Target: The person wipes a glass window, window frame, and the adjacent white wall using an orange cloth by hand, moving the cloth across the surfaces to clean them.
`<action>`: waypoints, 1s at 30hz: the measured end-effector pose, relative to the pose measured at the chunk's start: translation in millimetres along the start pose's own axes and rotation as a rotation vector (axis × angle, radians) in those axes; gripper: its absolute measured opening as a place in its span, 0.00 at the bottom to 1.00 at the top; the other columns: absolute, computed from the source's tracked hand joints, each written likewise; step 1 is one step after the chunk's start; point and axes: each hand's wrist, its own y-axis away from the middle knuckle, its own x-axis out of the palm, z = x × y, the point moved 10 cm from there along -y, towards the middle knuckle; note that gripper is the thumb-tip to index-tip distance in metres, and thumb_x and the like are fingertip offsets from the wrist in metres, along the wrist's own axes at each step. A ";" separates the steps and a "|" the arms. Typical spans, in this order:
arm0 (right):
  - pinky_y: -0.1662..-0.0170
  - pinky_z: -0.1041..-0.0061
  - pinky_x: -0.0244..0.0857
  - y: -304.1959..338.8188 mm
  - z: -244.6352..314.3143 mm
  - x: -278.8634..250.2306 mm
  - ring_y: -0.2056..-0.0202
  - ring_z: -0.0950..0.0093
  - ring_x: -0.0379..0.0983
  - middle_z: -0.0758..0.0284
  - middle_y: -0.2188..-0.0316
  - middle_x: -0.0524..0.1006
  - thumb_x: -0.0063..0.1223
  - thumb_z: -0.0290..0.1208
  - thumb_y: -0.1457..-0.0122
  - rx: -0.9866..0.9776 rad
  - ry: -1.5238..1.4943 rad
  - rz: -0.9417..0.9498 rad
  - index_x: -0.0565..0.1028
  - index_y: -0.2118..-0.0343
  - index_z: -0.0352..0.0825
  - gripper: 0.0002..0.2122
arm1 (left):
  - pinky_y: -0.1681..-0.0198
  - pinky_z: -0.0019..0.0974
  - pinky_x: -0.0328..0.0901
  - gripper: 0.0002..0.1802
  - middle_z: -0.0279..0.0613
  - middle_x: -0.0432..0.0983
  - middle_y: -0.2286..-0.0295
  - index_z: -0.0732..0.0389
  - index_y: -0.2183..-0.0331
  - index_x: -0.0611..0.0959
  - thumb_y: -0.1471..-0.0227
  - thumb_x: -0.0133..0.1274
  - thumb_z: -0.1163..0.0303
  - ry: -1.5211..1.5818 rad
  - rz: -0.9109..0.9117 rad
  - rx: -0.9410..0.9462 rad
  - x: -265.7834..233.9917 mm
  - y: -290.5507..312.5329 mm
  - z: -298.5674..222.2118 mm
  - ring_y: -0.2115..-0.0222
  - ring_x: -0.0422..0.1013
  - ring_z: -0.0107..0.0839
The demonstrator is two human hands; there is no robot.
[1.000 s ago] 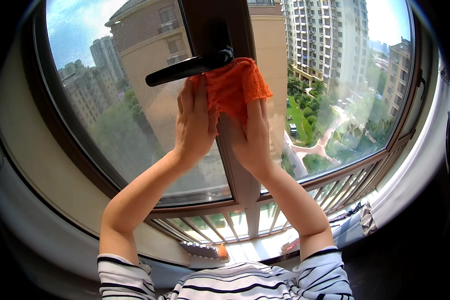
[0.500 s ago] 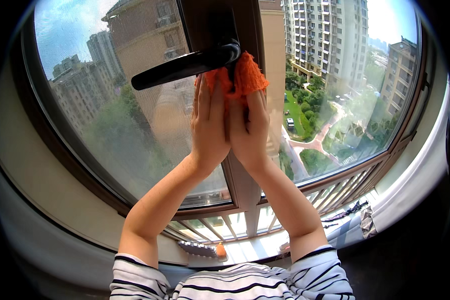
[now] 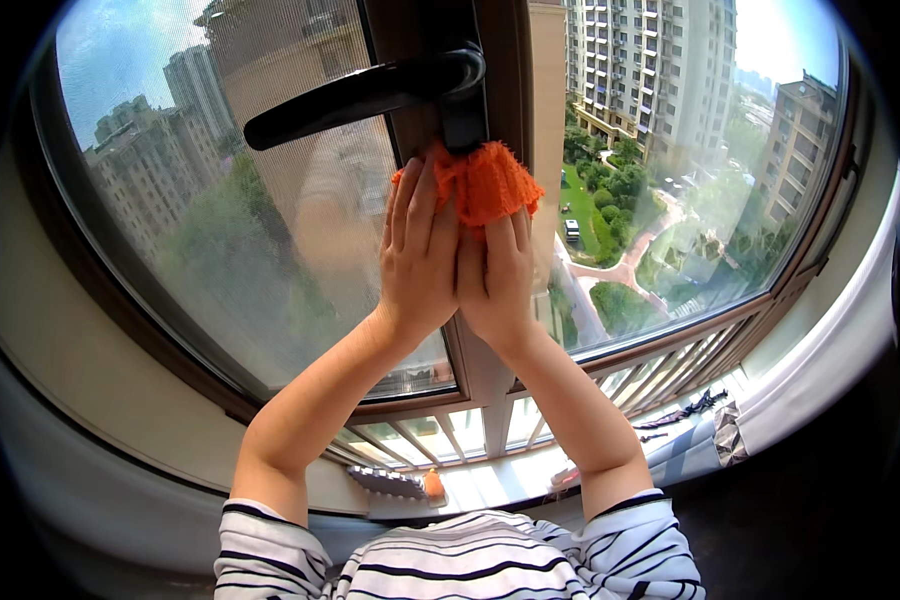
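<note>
Brown window frame point(image 3: 509, 80); left hand point(image 3: 415, 250), right hand point(image 3: 498, 278) flattened, together, on orange cloth point(image 3: 492, 186) below black handle point(image 3: 370, 96)

Fuzzy, crumpled orange cloth point(image 3: 495, 190) against brown window frame point(image 3: 508, 90), just below black handle point(image 3: 365, 98)

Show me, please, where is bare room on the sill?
The sill is bare between the orange object and the pink item. Farther left, the grey strip crowds it. Under the handle, left hand and right hand crowd the orange cloth.
</note>
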 end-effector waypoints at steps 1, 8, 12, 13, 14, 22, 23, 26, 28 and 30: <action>0.50 0.56 0.62 6.4 -2.3 -5.4 0.53 0.47 0.66 0.50 0.52 0.69 0.44 0.23 0.47 0.000 0.015 0.001 0.67 0.48 0.29 0.21 | 0.39 0.54 0.51 0.33 0.57 0.51 0.41 0.67 0.43 0.64 0.50 0.50 0.68 0.015 -0.004 -0.001 1.2 4.2 -4.7 0.40 0.49 0.58; 0.46 0.55 0.59 78.8 -20.2 -5.7 0.48 0.45 0.63 0.48 0.48 0.66 0.44 0.20 0.48 0.113 0.047 0.088 0.65 0.46 0.27 0.23 | 0.37 0.55 0.48 0.27 0.58 0.54 0.42 0.68 0.49 0.70 0.52 0.51 0.69 -0.033 0.217 0.094 25.5 72.2 -22.3 0.39 0.50 0.54; 0.46 0.57 0.59 37.0 -10.2 -7.3 0.48 0.46 0.62 0.48 0.48 0.66 0.42 0.18 0.50 0.069 -0.060 0.039 0.64 0.45 0.27 0.25 | 0.36 0.55 0.47 0.24 0.56 0.57 0.44 0.67 0.53 0.74 0.53 0.52 0.69 -0.080 0.160 0.051 18.6 32.1 -14.8 0.40 0.52 0.51; 0.46 0.57 0.59 20.5 -9.9 -8.7 0.48 0.46 0.62 0.48 0.48 0.66 0.42 0.18 0.50 0.071 -0.058 0.042 0.64 0.45 0.27 0.25 | 0.36 0.55 0.47 0.24 0.56 0.57 0.44 0.67 0.53 0.74 0.53 0.52 0.69 -0.077 0.162 0.049 19.2 16.8 -12.7 0.40 0.52 0.51; 0.46 0.59 0.60 2.6 -7.0 -8.0 0.49 0.47 0.63 0.48 0.50 0.66 0.42 0.17 0.51 0.083 -0.137 0.059 0.64 0.45 0.27 0.26 | 0.37 0.55 0.48 0.23 0.56 0.57 0.45 0.67 0.54 0.74 0.53 0.52 0.69 -0.077 0.085 0.050 8.4 0.0 -10.5 0.40 0.52 0.52; 0.54 0.69 0.65 15.3 -14.6 -12.5 0.56 0.54 0.69 0.51 0.53 0.68 0.43 0.15 0.53 0.101 -0.158 0.042 0.65 0.46 0.27 0.26 | 0.37 0.55 0.48 0.23 0.55 0.58 0.46 0.66 0.55 0.75 0.54 0.54 0.67 -0.033 0.022 0.022 13.3 20.9 -10.6 0.41 0.54 0.52; 0.55 0.70 0.66 32.9 -19.6 -13.8 0.57 0.54 0.69 0.51 0.53 0.69 0.42 0.15 0.53 0.112 -0.142 0.032 0.66 0.46 0.26 0.26 | 0.37 0.54 0.49 0.21 0.53 0.59 0.46 0.64 0.56 0.76 0.54 0.54 0.66 -0.036 0.072 0.041 20.6 38.4 -14.4 0.41 0.53 0.49; 0.57 0.70 0.66 95.6 -35.3 -16.6 0.58 0.55 0.70 0.52 0.54 0.69 0.42 0.14 0.54 0.213 -0.118 0.029 0.66 0.47 0.26 0.26 | 0.36 0.52 0.49 0.18 0.48 0.62 0.46 0.60 0.58 0.78 0.54 0.54 0.66 -0.030 0.190 0.062 39.2 94.9 -28.1 0.40 0.53 0.44; 0.57 0.71 0.67 139.9 -46.0 -18.7 0.58 0.55 0.70 0.52 0.54 0.70 0.42 0.14 0.54 0.305 -0.107 0.034 0.66 0.47 0.26 0.26 | 0.36 0.51 0.49 0.17 0.45 0.63 0.46 0.58 0.59 0.78 0.54 0.54 0.67 -0.016 0.258 0.067 49.4 132.8 -38.6 0.40 0.52 0.41; 0.54 0.68 0.66 181.7 -59.1 -18.0 0.56 0.54 0.70 0.51 0.53 0.70 0.43 0.14 0.53 0.445 -0.090 0.031 0.66 0.46 0.26 0.26 | 0.37 0.52 0.50 0.23 0.48 0.62 0.46 0.60 0.55 0.77 0.56 0.54 0.68 -0.036 0.379 0.141 61.2 170.3 -52.4 0.41 0.53 0.45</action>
